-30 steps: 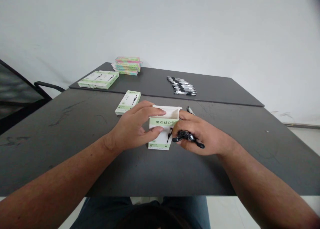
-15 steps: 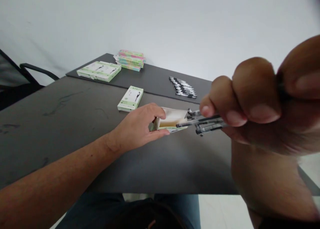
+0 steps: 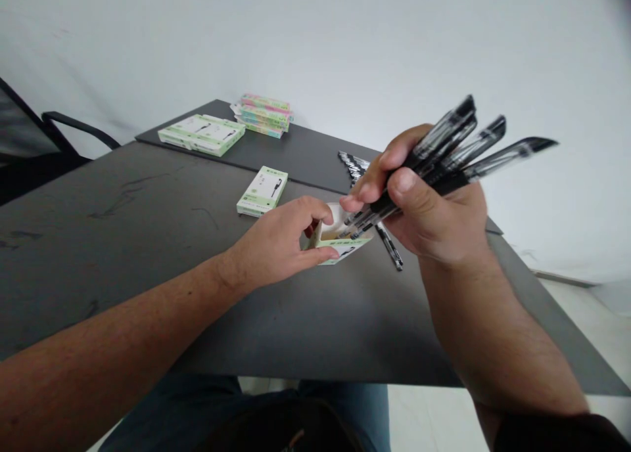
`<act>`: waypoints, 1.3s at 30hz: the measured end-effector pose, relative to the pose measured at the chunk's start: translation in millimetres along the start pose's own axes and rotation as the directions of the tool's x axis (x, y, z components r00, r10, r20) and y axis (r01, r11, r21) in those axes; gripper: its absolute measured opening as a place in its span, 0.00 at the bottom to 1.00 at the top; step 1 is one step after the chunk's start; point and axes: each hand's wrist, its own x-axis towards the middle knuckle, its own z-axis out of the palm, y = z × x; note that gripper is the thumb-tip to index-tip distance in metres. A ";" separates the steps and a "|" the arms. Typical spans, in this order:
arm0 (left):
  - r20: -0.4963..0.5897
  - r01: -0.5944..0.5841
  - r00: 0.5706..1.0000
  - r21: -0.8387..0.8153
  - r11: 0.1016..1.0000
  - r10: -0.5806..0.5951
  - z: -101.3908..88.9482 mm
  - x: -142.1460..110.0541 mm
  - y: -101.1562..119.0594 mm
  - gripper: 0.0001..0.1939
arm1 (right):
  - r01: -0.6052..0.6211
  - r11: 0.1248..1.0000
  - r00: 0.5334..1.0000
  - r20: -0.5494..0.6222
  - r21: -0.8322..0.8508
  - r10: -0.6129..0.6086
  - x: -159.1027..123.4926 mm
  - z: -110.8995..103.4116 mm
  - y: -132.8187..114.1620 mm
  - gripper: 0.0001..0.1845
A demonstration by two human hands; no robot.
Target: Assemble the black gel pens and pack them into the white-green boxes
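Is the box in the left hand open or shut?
Open. The box gapes at one end, showing its pale inside beside the left hand.

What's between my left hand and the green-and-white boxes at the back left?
In the head view, a single box lies on the table between your left hand and those green-and-white boxes.

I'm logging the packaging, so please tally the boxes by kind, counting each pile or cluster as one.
Open green-and-white box in the left hand: 1
Lone closed green-and-white box: 1
Cluster of green-and-white boxes: 1
Pile of pastel boxes: 1
Total: 4
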 end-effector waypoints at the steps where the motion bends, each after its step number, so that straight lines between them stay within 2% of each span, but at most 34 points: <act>1: -0.002 0.007 1.000 0.001 1.000 -0.007 0.4 0.3 0.0 0.20 | -0.013 1.000 1.000 -0.019 0.008 0.013 -0.2 2.2 -0.6 0.21; 6: -0.021 -0.007 1.000 0.013 1.000 0.007 1.5 0.5 -0.3 0.22 | -0.037 0.999 0.997 -0.073 -0.007 0.036 -1.9 9.3 4.0 0.21; 11: -0.045 -0.053 0.998 0.012 0.999 0.054 2.2 0.1 -0.6 0.21 | -0.090 0.993 0.993 -0.087 -0.078 0.083 -3.9 13.8 18.1 0.26; 15: -0.041 -0.033 0.999 0.025 0.999 0.034 1.6 1.3 -0.4 0.21 | -0.068 0.996 0.989 -0.135 -0.060 0.059 -3.0 15.8 25.1 0.26; 20: -0.006 0.016 1.000 0.042 0.999 -0.015 -0.1 2.6 1.2 0.20 | -0.057 0.997 0.985 -0.165 -0.061 0.046 -1.4 18.5 21.2 0.25; 25: 0.007 0.004 1.000 0.030 1.000 -0.004 -1.1 4.0 3.2 0.18 | -0.067 0.989 0.976 -0.216 -0.130 0.038 -4.0 27.4 20.9 0.21; 30: -0.013 0.001 1.000 0.028 1.000 -0.001 -0.8 4.7 0.5 0.17 | -0.072 0.966 0.992 -0.123 -0.247 0.042 -8.1 29.2 33.7 0.21; 32: -0.025 0.030 0.999 0.012 0.999 -0.029 0.2 4.3 -0.8 0.19 | -0.049 0.950 0.997 -0.067 -0.309 0.030 -8.0 22.9 38.2 0.24; 35: -0.053 0.079 0.995 -0.063 0.995 -0.083 3.1 2.5 -2.0 0.22 | 0.009 0.940 1.000 -0.005 -0.341 -0.011 -7.9 8.3 42.3 0.35; 37: -0.060 0.100 0.993 -0.098 0.990 -0.106 5.4 0.8 -2.9 0.24 | 0.026 0.935 1.000 0.003 -0.354 -0.027 -9.8 -0.6 43.5 0.43; 39: -0.056 0.105 0.992 -0.107 0.989 -0.111 7.2 -0.9 -4.1 0.25 | 0.017 0.927 0.999 -0.025 -0.376 -0.028 -14.3 -6.3 43.1 0.45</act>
